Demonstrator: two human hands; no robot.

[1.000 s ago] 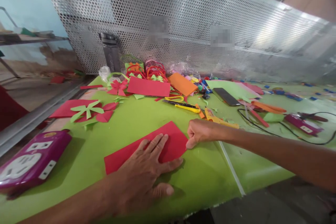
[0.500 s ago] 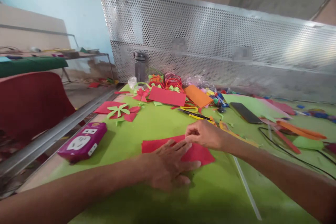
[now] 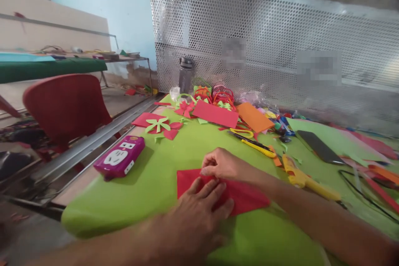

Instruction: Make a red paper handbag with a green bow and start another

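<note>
A red paper sheet lies on the green table cover near the front edge. My left hand rests flat on it with fingers spread, pressing it down. My right hand is curled, fingertips pinched on the sheet's upper edge, just beyond my left fingers. The sheet's middle is hidden under both hands.
A purple power strip sits at the left. Behind are red and orange sheets, paper flowers, a yellow cutter, a yellow glue gun, a phone, cables. A perforated metal screen backs the table; a red chair stands left.
The view swung left and upward. My right hand slid left along the red sheet's edge, from its right corner to above my left fingers. My left hand stayed flat on the sheet.
</note>
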